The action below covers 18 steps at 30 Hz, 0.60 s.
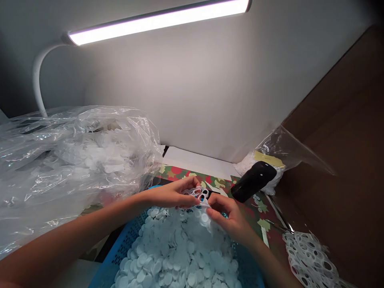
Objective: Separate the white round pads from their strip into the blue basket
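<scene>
Both hands pinched a punched white sheet over a basket of discs.

The left hand [169, 194] and right hand [229, 222] had their fingers closed on the punched white sheet [199, 196], which hung just above white discs [177, 250] heaped in a blue plastic basket [126, 244]. The fingers hid part of the sheet, so its full outline was hard to make out. A clear plastic bag [69, 168] lay left, a black handle [253, 181] right, and holed white scrap [309, 260] lower right.
</scene>
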Each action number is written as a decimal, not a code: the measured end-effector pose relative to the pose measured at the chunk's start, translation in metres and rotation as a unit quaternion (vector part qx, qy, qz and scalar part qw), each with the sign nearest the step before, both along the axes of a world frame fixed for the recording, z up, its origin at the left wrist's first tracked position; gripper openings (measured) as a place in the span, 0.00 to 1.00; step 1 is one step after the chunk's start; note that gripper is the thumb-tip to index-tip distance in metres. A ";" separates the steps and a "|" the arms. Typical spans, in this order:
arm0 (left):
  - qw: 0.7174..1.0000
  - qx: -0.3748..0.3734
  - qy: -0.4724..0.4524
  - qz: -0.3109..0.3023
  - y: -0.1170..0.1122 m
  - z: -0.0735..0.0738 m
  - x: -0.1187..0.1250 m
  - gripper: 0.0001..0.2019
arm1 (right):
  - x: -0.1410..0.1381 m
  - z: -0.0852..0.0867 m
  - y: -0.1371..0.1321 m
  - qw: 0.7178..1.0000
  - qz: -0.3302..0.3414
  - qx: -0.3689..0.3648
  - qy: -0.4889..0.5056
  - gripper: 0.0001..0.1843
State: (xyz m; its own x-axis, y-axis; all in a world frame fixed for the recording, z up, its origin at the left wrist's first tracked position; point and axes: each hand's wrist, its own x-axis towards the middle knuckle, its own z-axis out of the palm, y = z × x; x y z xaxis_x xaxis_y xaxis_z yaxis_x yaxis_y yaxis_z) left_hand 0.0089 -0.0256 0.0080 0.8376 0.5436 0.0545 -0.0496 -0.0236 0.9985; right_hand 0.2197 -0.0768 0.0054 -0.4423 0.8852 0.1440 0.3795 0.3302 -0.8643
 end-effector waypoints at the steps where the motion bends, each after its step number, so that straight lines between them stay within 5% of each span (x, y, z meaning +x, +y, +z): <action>1: 1.000 -0.001 0.015 0.001 0.000 0.000 0.000 0.14 | 0.001 0.000 0.001 1.000 -0.014 0.002 0.011 0.10; 12: 0.998 0.025 0.065 -0.001 0.000 -0.003 0.000 0.20 | 0.000 -0.009 0.002 0.996 -0.082 0.010 0.029 0.10; 18: 0.997 0.024 0.067 0.019 0.001 -0.001 -0.001 0.21 | -0.004 -0.005 -0.007 0.982 -0.115 0.146 -0.034 0.09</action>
